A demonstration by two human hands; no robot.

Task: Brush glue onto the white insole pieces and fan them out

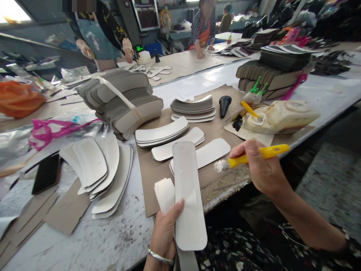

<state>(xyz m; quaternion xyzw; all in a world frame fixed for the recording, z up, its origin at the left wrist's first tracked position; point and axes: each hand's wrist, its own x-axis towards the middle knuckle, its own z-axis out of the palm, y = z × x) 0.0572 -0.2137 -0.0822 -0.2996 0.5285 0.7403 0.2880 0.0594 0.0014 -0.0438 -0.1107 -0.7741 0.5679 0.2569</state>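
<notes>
In my left hand (166,229) is a long white panel with rounded corners (188,195), the thumb pressed on its left edge. A smaller white piece (165,194) shows beside the panel, just above that hand. My right hand (261,169) grips a yellow-handled brush (266,151), its pale bristles (221,165) pointing left over the brown board (152,184). Curved white pieces (162,133) lie in a small stack beyond the panel. Another flat white piece (214,152) lies behind it. The underside of the held panel is hidden.
A cut-open plastic jug (296,114) with another yellow handle (249,109) stands at right. Strapped grey stacks (124,98) rise at left. Loose white panels (87,162) and a phone (47,173) lie left. Two co-workers stand across the tables; another person is farther back.
</notes>
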